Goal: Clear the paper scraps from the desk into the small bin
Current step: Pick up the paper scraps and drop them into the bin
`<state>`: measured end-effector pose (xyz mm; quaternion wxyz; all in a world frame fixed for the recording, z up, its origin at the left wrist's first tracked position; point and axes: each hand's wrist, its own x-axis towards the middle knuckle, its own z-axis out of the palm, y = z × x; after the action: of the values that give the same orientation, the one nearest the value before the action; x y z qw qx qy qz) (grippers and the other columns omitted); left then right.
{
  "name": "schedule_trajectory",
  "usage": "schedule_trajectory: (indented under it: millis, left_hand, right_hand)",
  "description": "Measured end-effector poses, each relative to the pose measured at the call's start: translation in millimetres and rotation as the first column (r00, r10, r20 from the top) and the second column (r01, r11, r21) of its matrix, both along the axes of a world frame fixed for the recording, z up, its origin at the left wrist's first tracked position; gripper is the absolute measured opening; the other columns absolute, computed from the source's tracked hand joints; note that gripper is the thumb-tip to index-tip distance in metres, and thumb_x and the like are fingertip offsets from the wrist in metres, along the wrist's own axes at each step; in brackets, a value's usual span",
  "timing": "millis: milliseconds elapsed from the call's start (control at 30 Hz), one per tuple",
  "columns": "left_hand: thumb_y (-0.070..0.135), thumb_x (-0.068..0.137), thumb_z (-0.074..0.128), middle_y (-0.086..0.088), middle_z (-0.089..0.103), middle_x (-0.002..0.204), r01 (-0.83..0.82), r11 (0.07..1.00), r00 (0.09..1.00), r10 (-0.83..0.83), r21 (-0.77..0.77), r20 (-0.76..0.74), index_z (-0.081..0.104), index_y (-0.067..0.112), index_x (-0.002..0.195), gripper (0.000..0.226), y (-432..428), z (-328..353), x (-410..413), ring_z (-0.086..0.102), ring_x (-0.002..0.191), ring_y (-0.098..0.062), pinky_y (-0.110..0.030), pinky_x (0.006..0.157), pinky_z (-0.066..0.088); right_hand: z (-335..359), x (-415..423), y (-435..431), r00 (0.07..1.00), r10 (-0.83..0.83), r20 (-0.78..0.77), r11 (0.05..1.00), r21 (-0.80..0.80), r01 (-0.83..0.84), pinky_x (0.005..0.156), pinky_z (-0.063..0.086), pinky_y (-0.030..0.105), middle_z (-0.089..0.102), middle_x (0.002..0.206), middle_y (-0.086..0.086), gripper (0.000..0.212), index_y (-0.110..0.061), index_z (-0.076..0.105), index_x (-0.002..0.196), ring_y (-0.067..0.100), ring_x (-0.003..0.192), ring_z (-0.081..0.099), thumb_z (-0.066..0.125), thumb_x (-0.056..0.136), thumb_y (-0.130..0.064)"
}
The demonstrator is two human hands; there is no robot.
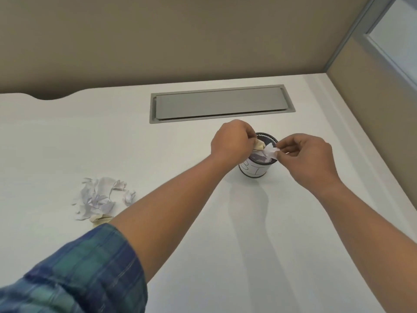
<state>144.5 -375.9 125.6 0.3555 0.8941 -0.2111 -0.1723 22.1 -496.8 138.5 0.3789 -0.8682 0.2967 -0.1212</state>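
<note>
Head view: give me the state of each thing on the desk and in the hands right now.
small bin: upright, partly filled with paper.
left hand: over the bin, fingers closed on a beige scrap.
right hand: at the bin rim, fingers pinching a white scrap.
scrap pile: loose on the desk, not yet cleared.
cable hatch: lid closed.
</note>
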Motion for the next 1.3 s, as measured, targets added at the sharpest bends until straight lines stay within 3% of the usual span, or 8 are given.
schedule_trajectory:
  millis: [233, 333, 467, 567, 700, 867, 967, 1300]
  left_hand:
    - [0.006, 0.072, 0.069, 0.003, 0.067, 0.081, 0.041, 0.948, 0.99, -0.081, 0.315, 0.114, 0.073, 0.022, 0.086, 0.022, -18.0, -12.1, 1.6, 0.063, 0.074, -0.022, -0.026, 0.055, 0.042]
    - [0.004, 0.074, 0.066, 0.002, 0.047, 0.068, 0.073, 0.916, 0.975, -0.15, 0.395, 0.167, 0.06, 0.016, 0.08, 0.015, -23.4, -7.9, 2.4, 0.054, 0.07, -0.024, -0.027, 0.054, 0.036]
    - [0.006, 0.076, 0.066, 0.002, 0.043, 0.066, 0.117, 0.888, 0.967, -0.203, 0.446, 0.151, 0.048, 0.017, 0.074, 0.022, -23.8, -3.5, 4.4, 0.05, 0.067, -0.023, -0.028, 0.056, 0.037]
    - [0.009, 0.079, 0.064, 0.002, 0.055, 0.072, 0.155, 0.897, 0.971, -0.216, 0.414, 0.105, 0.063, 0.017, 0.086, 0.01, -18.8, -2.0, 4.6, 0.055, 0.07, -0.023, -0.027, 0.053, 0.038]
    - [0.013, 0.082, 0.065, 0.006, 0.067, 0.091, 0.153, 0.958, 0.982, -0.175, 0.241, 0.073, 0.074, 0.029, 0.091, 0.021, -5.0, 2.4, 0.5, 0.063, 0.08, -0.021, -0.025, 0.058, 0.04]
    - [0.033, 0.085, 0.068, 0.01, 0.055, 0.078, -0.002, 0.999, 0.994, 0.006, -0.035, 0.108, 0.071, 0.031, 0.089, 0.006, 54.9, 5.4, -23.3, 0.055, 0.075, -0.012, -0.026, 0.062, 0.041]
    - [0.038, 0.083, 0.07, 0.009, 0.058, 0.075, -0.117, 0.989, 0.991, 0.121, -0.086, 0.05, 0.071, 0.03, 0.088, 0.009, 117.1, -10.6, -50.6, 0.054, 0.069, -0.004, -0.025, 0.065, 0.044]
    - [0.035, 0.083, 0.073, 0.01, 0.064, 0.076, -0.565, 0.825, 0.824, 0.565, -0.002, -0.045, 0.069, 0.032, 0.089, 0.008, 301.1, -61.8, -110.6, 0.057, 0.066, -0.004, -0.026, 0.069, 0.048]
  right_hand:
    - [-12.5, 17.1, -3.2, 0.976, 0.104, -0.19, 0.98, -0.145, -0.132, 0.06, 0.047, 0.026, 0.07, 0.075, -0.012, 0.007, -0.027, 0.073, 0.08, 0.013, 0.076, 0.065, 0.073, 0.078, -0.021]
    - [-11.5, 27.8, -1.3, 0.954, 0.112, -0.277, 0.956, -0.232, -0.18, 0.065, 0.052, 0.031, 0.07, 0.077, -0.009, 0.006, -0.03, 0.071, 0.076, 0.02, 0.077, 0.064, 0.075, 0.077, -0.026]
    - [-9.1, 43.7, -0.4, 0.859, 0.139, -0.492, 0.901, -0.297, -0.316, 0.063, 0.05, 0.03, 0.07, 0.086, 0.0, 0.01, -0.03, 0.075, 0.087, 0.028, 0.078, 0.063, 0.07, 0.079, -0.026]
    - [-5.3, 50.8, 2.1, 0.777, 0.147, -0.612, 0.882, -0.274, -0.383, 0.063, 0.051, 0.029, 0.068, 0.089, 0.003, 0.015, -0.025, 0.073, 0.093, 0.028, 0.076, 0.063, 0.068, 0.08, -0.029]
    - [-0.9, 48.2, 4.3, 0.824, 0.151, -0.546, 0.906, -0.257, -0.337, 0.061, 0.048, 0.029, 0.069, 0.088, 0.001, 0.007, -0.029, 0.072, 0.08, 0.028, 0.077, 0.063, 0.066, 0.081, -0.024]
    - [14.4, 29.5, 8.9, 0.962, 0.04, -0.27, 0.969, -0.225, -0.103, 0.06, 0.051, 0.029, 0.065, 0.07, -0.008, 0.012, -0.024, 0.068, 0.072, 0.019, 0.071, 0.062, 0.059, 0.078, -0.019]
    - [19.1, 12.9, 32.7, 0.995, 0.028, -0.097, 0.989, -0.144, -0.042, 0.054, 0.041, 0.025, 0.062, 0.064, -0.009, 0.011, -0.025, 0.067, 0.073, 0.01, 0.063, 0.056, 0.06, 0.077, -0.018]
    - [-34.6, -15.0, 171.8, 0.908, 0.372, -0.194, 0.927, 0.043, -0.371, 0.064, 0.051, 0.027, 0.066, 0.072, -0.017, 0.006, -0.033, 0.066, 0.078, 0.005, 0.059, 0.059, 0.069, 0.079, -0.027]
